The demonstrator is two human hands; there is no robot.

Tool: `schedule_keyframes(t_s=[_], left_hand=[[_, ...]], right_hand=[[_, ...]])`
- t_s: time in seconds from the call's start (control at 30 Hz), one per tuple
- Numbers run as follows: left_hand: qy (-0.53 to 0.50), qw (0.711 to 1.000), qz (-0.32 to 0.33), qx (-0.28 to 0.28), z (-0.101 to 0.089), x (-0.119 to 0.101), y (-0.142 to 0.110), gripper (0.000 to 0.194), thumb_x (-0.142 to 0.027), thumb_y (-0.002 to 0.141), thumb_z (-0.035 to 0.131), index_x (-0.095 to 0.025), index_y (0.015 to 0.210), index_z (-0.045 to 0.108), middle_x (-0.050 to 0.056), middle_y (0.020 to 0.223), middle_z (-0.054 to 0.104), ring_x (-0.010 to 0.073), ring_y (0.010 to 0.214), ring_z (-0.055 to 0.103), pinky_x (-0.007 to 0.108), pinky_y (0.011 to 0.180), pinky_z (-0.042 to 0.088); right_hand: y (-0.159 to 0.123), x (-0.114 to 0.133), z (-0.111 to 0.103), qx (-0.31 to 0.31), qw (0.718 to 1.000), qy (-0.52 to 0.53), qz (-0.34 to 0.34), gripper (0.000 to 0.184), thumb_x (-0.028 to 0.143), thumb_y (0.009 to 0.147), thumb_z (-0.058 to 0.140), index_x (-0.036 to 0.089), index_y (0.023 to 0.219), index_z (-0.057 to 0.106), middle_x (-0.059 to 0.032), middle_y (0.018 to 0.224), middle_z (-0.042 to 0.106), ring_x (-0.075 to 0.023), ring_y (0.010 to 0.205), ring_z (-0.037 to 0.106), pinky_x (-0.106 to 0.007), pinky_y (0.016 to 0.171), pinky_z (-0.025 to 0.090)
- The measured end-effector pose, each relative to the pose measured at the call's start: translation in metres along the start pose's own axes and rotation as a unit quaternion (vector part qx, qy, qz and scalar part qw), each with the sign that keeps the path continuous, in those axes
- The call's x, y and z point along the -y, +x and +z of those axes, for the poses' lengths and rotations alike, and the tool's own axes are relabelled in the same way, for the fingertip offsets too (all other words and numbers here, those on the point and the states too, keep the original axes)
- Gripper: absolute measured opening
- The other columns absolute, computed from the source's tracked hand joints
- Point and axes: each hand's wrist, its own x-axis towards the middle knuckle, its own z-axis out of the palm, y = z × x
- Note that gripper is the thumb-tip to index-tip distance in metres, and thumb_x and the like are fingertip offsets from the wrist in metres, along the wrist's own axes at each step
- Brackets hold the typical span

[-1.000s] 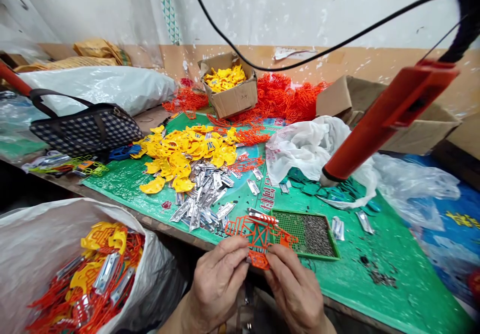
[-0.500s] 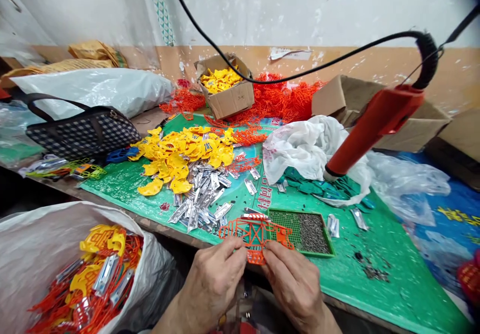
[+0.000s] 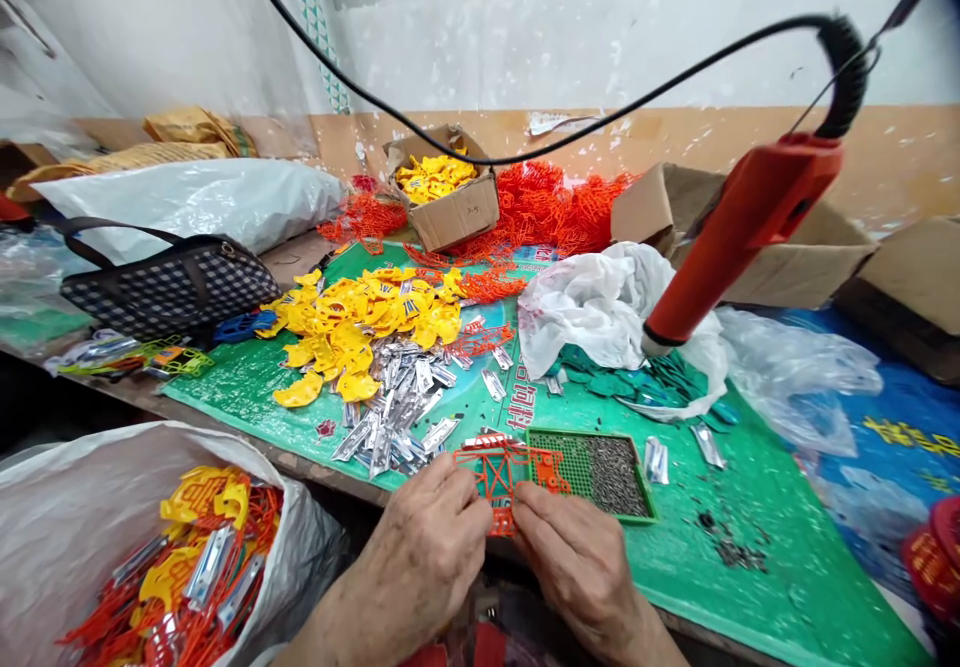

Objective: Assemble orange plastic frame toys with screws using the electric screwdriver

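Observation:
Both hands grip an orange plastic lattice frame (image 3: pixel 496 472) over the table's front edge. My left hand (image 3: pixel 431 537) is closed on its left end, and my right hand (image 3: pixel 577 557) pinches its lower right part. The fingertips partly cover the piece. Just behind it lies a shallow green tray (image 3: pixel 651 497) filled on its right side with small dark screws (image 3: pixel 615 472). Left of the tray is a heap of shiny metal plates (image 3: pixel 409 397), with a pile of yellow plastic parts (image 3: pixel 367 317) beyond. A red electric screwdriver (image 3: pixel 739 237) hangs at the right from a black cable.
At the lower left stands a white sack (image 3: pixel 300 537) holding orange, yellow and metal pieces. A cardboard box (image 3: pixel 457 217) of yellow parts and orange lattice pieces (image 3: pixel 555 207) sit at the back. A white plastic bag (image 3: pixel 592 297) with green parts lies behind the tray.
The left hand has turned and shifted a little, covering more of the frame's left end. The orange frame stays in both hands. The whole view has shifted slightly.

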Motion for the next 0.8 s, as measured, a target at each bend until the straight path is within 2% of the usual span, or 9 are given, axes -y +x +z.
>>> schedule_keyframes(t_s=[0.13,0.27,0.37,0.47,0.57,0.7,0.8], left_hand=[[-0.020,0.998,-0.025,0.051,-0.001,-0.005,0.001,0.021,0.000,0.083,0.047,-0.018,0.089,0.054,0.004,0.087,0.059,0.0219,0.082,0.055,0.035,0.071,0.048],[-0.068,0.991,-0.029,0.109,-0.004,-0.010,0.001,0.019,0.000,0.082,0.048,-0.019,0.086,0.054,0.003,0.088,0.061,0.0199,0.081,0.057,0.032,0.069,0.046],[-0.079,0.988,-0.034,0.130,-0.004,-0.013,-0.002,0.016,-0.003,0.082,0.049,-0.018,0.085,0.054,0.004,0.088,0.062,0.0193,0.080,0.057,0.031,0.067,0.043],[-0.078,0.990,-0.040,0.107,0.000,-0.018,-0.008,0.014,-0.005,0.084,0.047,-0.017,0.083,0.055,0.005,0.085,0.062,0.0186,0.076,0.056,0.030,0.065,0.041],[-0.103,0.990,-0.058,0.074,0.004,-0.023,-0.014,0.016,-0.005,0.084,0.044,-0.017,0.083,0.055,0.005,0.082,0.061,0.0177,0.074,0.055,0.029,0.065,0.039],[-0.196,0.975,-0.096,0.053,0.002,-0.024,-0.014,0.018,-0.007,0.085,0.040,-0.016,0.078,0.053,0.003,0.073,0.054,0.0151,0.067,0.051,0.027,0.061,0.035],[-0.291,0.947,-0.129,0.042,-0.004,-0.021,-0.009,0.017,-0.011,0.084,0.042,-0.017,0.071,0.051,0.000,0.066,0.046,0.0135,0.062,0.046,0.026,0.059,0.032]], right_hand=[[0.002,-0.003,-0.002,0.018,0.999,0.036,0.001,0.016,0.010,0.093,0.052,0.013,0.087,0.067,-0.0087,0.080,0.076,-0.0150,0.063,0.071,-0.025,0.058,0.056],[0.004,-0.007,-0.004,0.040,0.996,0.082,0.005,0.019,0.013,0.094,0.051,0.015,0.084,0.066,-0.0085,0.080,0.075,-0.0145,0.062,0.070,-0.024,0.055,0.053],[0.007,-0.010,-0.008,0.080,0.988,0.130,0.006,0.020,0.013,0.094,0.050,0.016,0.083,0.065,-0.0072,0.078,0.074,-0.0143,0.062,0.069,-0.024,0.053,0.051],[0.010,-0.014,-0.012,0.116,0.977,0.181,0.008,0.017,0.015,0.094,0.052,0.016,0.083,0.065,-0.0054,0.075,0.072,-0.0138,0.060,0.068,-0.023,0.053,0.051],[0.013,-0.018,-0.013,0.123,0.968,0.219,0.010,0.012,0.018,0.093,0.055,0.017,0.086,0.065,-0.0050,0.077,0.071,-0.0135,0.061,0.068,-0.023,0.053,0.051],[0.016,-0.016,-0.011,0.097,0.958,0.266,0.045,0.006,0.020,0.091,0.059,0.017,0.094,0.063,-0.0062,0.082,0.069,-0.0148,0.070,0.068,-0.022,0.059,0.053],[0.017,-0.011,-0.008,0.058,0.944,0.309,0.099,0.017,0.023,0.088,0.063,0.019,0.105,0.061,-0.0066,0.090,0.069,-0.0152,0.077,0.067,-0.022,0.063,0.054]])
